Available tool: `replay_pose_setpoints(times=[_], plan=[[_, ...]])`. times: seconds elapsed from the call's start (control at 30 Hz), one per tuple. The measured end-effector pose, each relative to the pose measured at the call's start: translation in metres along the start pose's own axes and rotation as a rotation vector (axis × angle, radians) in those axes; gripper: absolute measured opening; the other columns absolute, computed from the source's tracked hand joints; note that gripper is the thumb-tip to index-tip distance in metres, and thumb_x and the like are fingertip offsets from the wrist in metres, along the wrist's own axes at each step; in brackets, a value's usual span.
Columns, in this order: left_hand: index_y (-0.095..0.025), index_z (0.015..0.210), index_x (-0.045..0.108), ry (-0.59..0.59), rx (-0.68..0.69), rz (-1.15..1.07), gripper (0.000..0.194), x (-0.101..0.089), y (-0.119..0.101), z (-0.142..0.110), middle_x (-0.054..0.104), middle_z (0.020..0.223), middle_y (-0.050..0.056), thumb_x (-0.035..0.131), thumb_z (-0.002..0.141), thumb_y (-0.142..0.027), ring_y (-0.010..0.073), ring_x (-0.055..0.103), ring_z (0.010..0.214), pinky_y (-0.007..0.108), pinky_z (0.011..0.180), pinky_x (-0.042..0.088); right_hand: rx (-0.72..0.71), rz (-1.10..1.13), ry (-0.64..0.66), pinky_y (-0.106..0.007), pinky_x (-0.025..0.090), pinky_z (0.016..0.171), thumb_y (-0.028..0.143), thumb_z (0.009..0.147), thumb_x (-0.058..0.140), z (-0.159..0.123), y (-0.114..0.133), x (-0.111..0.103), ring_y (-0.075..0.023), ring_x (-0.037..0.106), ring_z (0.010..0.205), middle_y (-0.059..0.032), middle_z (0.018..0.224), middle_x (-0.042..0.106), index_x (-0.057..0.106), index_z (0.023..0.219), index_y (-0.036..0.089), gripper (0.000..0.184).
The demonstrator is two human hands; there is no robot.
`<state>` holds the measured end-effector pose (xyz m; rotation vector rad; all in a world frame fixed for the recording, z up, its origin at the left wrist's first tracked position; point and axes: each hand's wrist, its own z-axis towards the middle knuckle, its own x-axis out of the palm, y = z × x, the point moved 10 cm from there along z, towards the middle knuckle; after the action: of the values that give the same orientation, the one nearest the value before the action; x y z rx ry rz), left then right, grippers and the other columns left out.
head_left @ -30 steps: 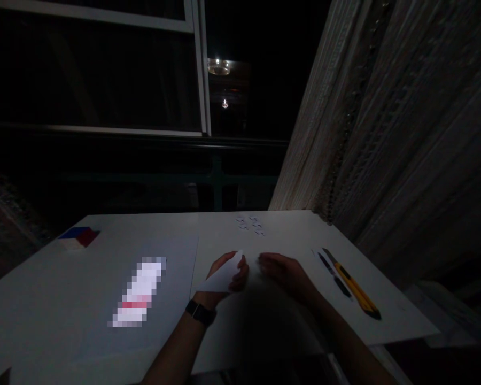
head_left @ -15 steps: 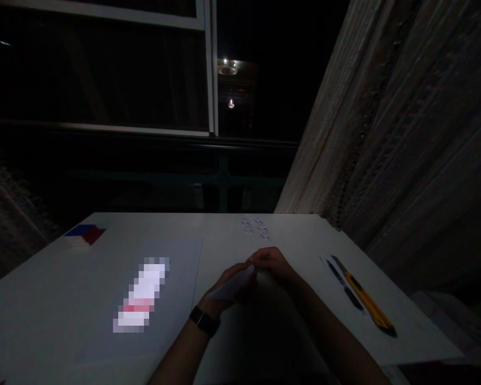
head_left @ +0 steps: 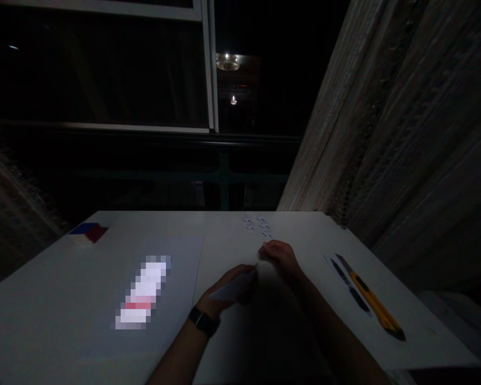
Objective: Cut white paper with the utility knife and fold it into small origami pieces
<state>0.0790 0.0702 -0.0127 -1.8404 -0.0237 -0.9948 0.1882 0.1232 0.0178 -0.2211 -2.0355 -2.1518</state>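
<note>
My left hand (head_left: 240, 279), with a dark watch (head_left: 203, 322) on its wrist, is closed around a piece of white paper (head_left: 231, 287). The paper's pointed end sticks up by the thumb. Just beyond and to the right, my right hand (head_left: 279, 255) is closed in a pinch, apart from the left. Something pale and tiny shows at its fingertips, too dim to name. Past the right hand, several small paper pieces (head_left: 260, 226) with dark marks lie in two rows on the white table (head_left: 176, 363).
On the left, a lit, pixelated phone-like screen (head_left: 144, 291) lies on a large white sheet (head_left: 184, 267). A colored cube (head_left: 87, 233) sits at the far left. A pen (head_left: 350, 284) and a yellow box cutter (head_left: 374, 302) are on the right. A curtain (head_left: 332, 117) hangs behind.
My right hand has moved away from the paper and the left hand, slightly right and forward. The left hand keeps its hold on the paper. The view has shifted slightly.
</note>
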Motion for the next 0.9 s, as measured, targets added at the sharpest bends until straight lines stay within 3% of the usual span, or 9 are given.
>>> replay_pose_setpoints(times=[0.07, 0.23, 0.33, 0.47, 0.63, 0.77, 0.9], plan=[[-0.014, 0.066, 0.051, 0.01, -0.005, 0.06, 0.024, 0.003, -0.001, 0.001, 0.041, 0.053, -0.003, 0.057, 0.079, -0.034, 0.0071, 0.036, 0.041, 0.02, 0.04, 0.023, -0.019, 0.007, -0.034, -0.028, 0.047, 0.057, 0.054, 0.058, 0.072, 0.001, -0.001, -0.006, -0.0125, 0.056, 0.054, -0.0028, 0.06, 0.063, 0.058, 0.058, 0.016, 0.04], [-0.016, 0.068, 0.05, -0.251, 0.391, 0.451, 0.032, -0.01, -0.046, -0.001, 0.046, 0.064, -0.002, 0.056, 0.078, -0.046, 0.01, 0.04, 0.058, 0.022, 0.056, 0.033, 0.028, -0.096, 0.049, -0.024, 0.042, 0.042, 0.067, 0.069, 0.053, -0.002, -0.015, 0.007, -0.0117, 0.053, 0.041, -0.0025, 0.048, 0.057, 0.049, 0.053, 0.016, 0.054], [-0.016, 0.064, 0.051, -0.326, 0.514, 0.671, 0.032, -0.012, -0.058, -0.005, 0.047, 0.065, -0.001, 0.054, 0.079, -0.045, 0.0129, 0.041, 0.064, 0.025, 0.064, 0.034, 0.075, -0.152, 0.139, -0.021, 0.037, 0.034, 0.069, 0.071, 0.048, -0.006, -0.025, 0.022, -0.0114, 0.052, 0.037, -0.0016, 0.047, 0.057, 0.05, 0.058, 0.016, 0.054], [-0.017, 0.062, 0.052, -0.319, 0.505, 0.87, 0.029, -0.012, -0.053, -0.002, 0.049, 0.062, -0.001, 0.05, 0.082, -0.038, 0.0145, 0.042, 0.063, 0.025, 0.063, 0.033, 0.039, -0.256, 0.231, -0.018, 0.027, 0.029, 0.065, 0.072, 0.049, -0.01, -0.025, 0.033, -0.0086, 0.047, 0.031, 0.0016, 0.045, 0.056, 0.049, 0.062, 0.017, 0.049], [-0.018, 0.058, 0.052, -0.33, 0.505, 1.004, 0.029, -0.009, -0.05, -0.002, 0.049, 0.058, -0.001, 0.049, 0.081, -0.035, 0.0145, 0.042, 0.059, 0.025, 0.057, 0.03, -0.068, -0.342, 0.265, -0.018, 0.023, 0.031, 0.055, 0.073, 0.055, -0.011, -0.016, 0.034, -0.0054, 0.036, 0.029, 0.0053, 0.042, 0.053, 0.05, 0.063, 0.018, 0.039], [-0.018, 0.059, 0.053, -0.33, 0.518, 1.066, 0.029, -0.006, -0.05, -0.002, 0.048, 0.058, -0.001, 0.048, 0.082, -0.034, 0.0141, 0.042, 0.058, 0.025, 0.056, 0.029, -0.133, -0.387, 0.265, -0.02, 0.029, 0.036, 0.053, 0.075, 0.054, -0.013, -0.01, 0.035, -0.0067, 0.039, 0.033, 0.0053, 0.043, 0.052, 0.051, 0.064, 0.018, 0.036], [-0.018, 0.059, 0.053, -0.37, 0.541, 1.12, 0.03, -0.007, -0.055, -0.004, 0.048, 0.056, -0.001, 0.047, 0.083, -0.035, 0.014, 0.042, 0.057, 0.025, 0.056, 0.028, -0.223, -0.46, 0.18, -0.022, 0.037, 0.045, 0.053, 0.079, 0.05, -0.013, -0.001, 0.029, -0.0088, 0.046, 0.04, 0.0048, 0.045, 0.052, 0.048, 0.062, 0.02, 0.037]])
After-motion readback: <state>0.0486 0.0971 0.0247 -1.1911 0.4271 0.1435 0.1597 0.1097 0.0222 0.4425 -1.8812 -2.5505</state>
